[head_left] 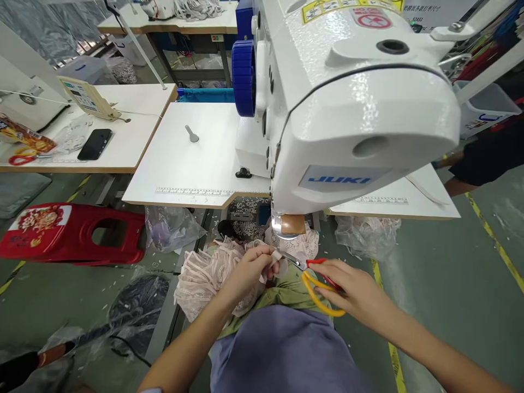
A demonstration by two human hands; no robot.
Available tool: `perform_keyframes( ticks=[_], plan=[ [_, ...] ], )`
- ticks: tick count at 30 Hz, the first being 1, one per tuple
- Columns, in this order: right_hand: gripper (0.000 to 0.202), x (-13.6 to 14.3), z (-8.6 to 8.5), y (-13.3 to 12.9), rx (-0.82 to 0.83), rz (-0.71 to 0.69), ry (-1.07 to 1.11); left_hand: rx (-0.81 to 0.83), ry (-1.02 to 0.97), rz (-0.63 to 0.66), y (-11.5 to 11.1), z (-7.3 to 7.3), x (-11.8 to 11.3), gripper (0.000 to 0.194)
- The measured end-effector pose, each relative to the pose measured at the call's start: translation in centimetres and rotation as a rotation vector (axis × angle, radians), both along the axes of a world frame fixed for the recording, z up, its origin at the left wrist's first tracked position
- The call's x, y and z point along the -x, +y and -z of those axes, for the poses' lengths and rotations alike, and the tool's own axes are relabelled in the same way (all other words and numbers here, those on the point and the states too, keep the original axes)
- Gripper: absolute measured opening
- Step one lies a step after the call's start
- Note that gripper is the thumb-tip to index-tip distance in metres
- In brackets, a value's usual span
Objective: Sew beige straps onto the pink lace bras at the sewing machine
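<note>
In front of the sewing machine head (360, 114), my left hand (257, 265) pinches a small piece of pale pink fabric (277, 256). My right hand (347, 286) holds scissors (313, 297) with one red and one yellow handle loop. The blade tips point left and touch or overlap the fabric beside my left fingertips. A bundle of pale pink lace (204, 273) lies on the left, partly hidden by my left forearm. More pink lace (307, 243) hangs under the machine's front end.
The white machine table (192, 164) has a printed ruler edge and a small grey peg. On the left are another table (126, 142) with a black phone (95, 144) and a red stool (73, 234). Plastic bags (368, 234) hang below. Part of a person (491, 158) shows at right.
</note>
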State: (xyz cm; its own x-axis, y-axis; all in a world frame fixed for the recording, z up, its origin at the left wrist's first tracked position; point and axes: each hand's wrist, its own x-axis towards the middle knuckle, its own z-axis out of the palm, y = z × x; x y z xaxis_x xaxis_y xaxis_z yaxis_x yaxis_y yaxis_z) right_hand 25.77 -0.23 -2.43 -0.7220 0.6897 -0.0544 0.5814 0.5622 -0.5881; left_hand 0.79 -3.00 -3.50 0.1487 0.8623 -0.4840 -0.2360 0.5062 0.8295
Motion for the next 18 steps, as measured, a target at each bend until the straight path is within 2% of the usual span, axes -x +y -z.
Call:
perform_keyframes(
  ticks=[3,6,10,14,18],
  plan=[
    [0.031,-0.8,-0.4,-0.5,0.069,0.097,0.047,0.014,-0.062,-0.05,-0.1,0.1,0.3,0.023],
    [0.04,-0.8,-0.7,-1.1,0.088,0.151,0.076,0.02,-0.086,-0.122,-0.2,0.3,0.3,0.035],
    [0.045,0.7,-0.7,-1.3,0.093,0.129,0.074,-0.008,-0.064,-0.181,-0.2,0.6,0.2,0.042],
    [0.044,2.5,-0.5,-0.6,0.092,0.112,0.054,-0.056,0.008,-0.16,-0.3,0.5,0.2,0.042],
    [0.04,3.8,-0.7,0.1,0.156,0.091,0.041,-0.082,0.091,-0.136,-0.3,0.0,0.4,0.038]
  ],
)
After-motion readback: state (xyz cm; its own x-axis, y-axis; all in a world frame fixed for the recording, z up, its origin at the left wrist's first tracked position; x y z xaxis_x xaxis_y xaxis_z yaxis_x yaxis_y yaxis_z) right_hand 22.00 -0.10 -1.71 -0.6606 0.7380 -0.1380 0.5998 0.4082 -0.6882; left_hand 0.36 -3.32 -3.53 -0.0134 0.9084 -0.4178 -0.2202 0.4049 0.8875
